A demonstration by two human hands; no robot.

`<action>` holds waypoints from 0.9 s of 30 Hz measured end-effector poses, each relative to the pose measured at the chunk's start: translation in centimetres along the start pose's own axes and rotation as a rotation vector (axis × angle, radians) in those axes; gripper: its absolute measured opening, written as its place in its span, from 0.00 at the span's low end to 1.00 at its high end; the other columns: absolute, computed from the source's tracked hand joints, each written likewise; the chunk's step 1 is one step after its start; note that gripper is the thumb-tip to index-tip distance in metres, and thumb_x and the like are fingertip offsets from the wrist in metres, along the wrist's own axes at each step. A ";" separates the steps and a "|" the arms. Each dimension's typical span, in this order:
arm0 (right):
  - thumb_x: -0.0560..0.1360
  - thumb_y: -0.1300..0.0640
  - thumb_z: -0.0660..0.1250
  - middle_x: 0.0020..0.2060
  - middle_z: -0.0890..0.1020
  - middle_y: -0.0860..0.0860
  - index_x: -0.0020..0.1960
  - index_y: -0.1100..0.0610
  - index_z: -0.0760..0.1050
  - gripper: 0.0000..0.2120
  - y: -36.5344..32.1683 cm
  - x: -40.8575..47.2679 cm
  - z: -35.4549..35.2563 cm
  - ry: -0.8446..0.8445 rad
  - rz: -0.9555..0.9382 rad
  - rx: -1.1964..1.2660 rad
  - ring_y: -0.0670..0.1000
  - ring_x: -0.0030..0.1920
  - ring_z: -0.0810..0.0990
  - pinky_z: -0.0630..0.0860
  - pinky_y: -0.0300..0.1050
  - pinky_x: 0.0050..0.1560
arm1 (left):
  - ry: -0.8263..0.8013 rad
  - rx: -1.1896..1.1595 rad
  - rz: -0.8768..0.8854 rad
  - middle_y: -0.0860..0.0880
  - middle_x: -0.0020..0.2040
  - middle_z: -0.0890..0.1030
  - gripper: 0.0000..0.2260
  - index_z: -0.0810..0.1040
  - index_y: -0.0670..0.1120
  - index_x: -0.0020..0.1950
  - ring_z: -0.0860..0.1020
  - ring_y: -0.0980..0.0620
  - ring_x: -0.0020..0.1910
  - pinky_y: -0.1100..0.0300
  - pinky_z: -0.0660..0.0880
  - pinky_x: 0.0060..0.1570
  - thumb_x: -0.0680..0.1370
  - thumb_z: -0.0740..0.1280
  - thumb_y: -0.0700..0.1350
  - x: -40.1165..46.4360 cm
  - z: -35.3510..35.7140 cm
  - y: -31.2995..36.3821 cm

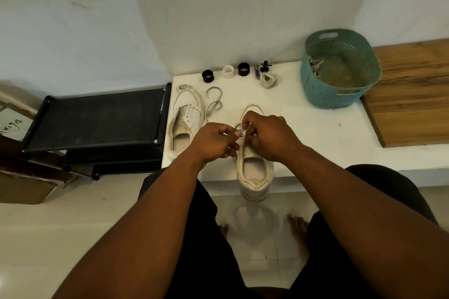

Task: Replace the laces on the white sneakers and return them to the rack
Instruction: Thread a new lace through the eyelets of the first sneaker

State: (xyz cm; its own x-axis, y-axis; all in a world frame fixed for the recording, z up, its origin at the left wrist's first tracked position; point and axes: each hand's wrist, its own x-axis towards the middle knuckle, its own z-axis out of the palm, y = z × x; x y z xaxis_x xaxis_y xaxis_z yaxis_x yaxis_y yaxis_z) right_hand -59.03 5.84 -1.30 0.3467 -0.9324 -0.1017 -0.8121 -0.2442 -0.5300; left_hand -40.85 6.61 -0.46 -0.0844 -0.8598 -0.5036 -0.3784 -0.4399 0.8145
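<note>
- Centrally, the near sneaker (254,172) sat on the tabletop (315,128) edge, heel overhanging.
- Left hand (213,141) and right hand (269,136) each pinched its lace (239,126) in a closed grip.
- Lace looked soft, light, limp; best held near the tips.

White sneakers (185,119): two; black rings (208,76): two; white ring (228,72): one; teal basket (313,85): one; black rack (97,119): one.

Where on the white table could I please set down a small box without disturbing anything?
The widest bare patch lies right of the sneaker being laced, bordered by the teal basket behind and the wooden board to the right. The left half is crowded: the other sneaker, loose lace, rings and rolled lace.
</note>
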 end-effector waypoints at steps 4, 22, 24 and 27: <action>0.72 0.49 0.73 0.51 0.84 0.43 0.63 0.44 0.71 0.22 0.7 -0.6 -0.7 -0.035 0.019 0.090 0.51 0.52 0.80 0.77 0.52 0.56 | 0.116 0.169 0.151 0.42 0.41 0.85 0.04 0.83 0.46 0.44 0.82 0.50 0.34 0.55 0.80 0.40 0.79 0.73 0.41 0.6 0.7 -0.7; 0.61 0.30 0.78 0.62 0.81 0.49 0.72 0.46 0.68 0.46 1.9 -2.2 -0.8 -0.036 0.384 0.142 0.53 0.59 0.79 0.78 0.51 0.58 | -0.007 0.579 0.158 0.45 0.38 0.81 0.10 0.82 0.41 0.42 0.75 0.54 0.36 0.57 0.70 0.40 0.79 0.70 0.47 0.8 -0.8 0.2; 0.61 0.30 0.78 0.62 0.81 0.49 0.72 0.47 0.68 0.45 1.8 -2.2 -0.5 -0.044 0.381 0.139 0.52 0.59 0.79 0.77 0.50 0.58 | 0.074 0.118 0.168 0.48 0.37 0.82 0.09 0.82 0.42 0.42 0.75 0.57 0.35 0.58 0.70 0.39 0.81 0.68 0.42 0.3 -0.7 0.2; 0.62 0.31 0.78 0.62 0.80 0.49 0.72 0.47 0.69 0.44 1.9 -2.0 -0.2 -0.036 0.372 0.141 0.52 0.60 0.79 0.76 0.48 0.57 | 0.009 -0.602 0.176 0.46 0.46 0.85 0.13 0.77 0.45 0.42 0.80 0.50 0.48 0.54 0.75 0.48 0.84 0.60 0.41 -0.1 -0.6 0.5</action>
State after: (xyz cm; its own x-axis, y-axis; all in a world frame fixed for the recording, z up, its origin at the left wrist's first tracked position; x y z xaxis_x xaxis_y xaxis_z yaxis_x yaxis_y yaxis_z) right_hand -61.38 7.22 -1.96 0.0594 -0.9400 -0.3361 -0.8138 0.1493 -0.5616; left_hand -40.51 6.31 0.11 -0.0899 -0.9335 -0.3471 0.2265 -0.3585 0.9056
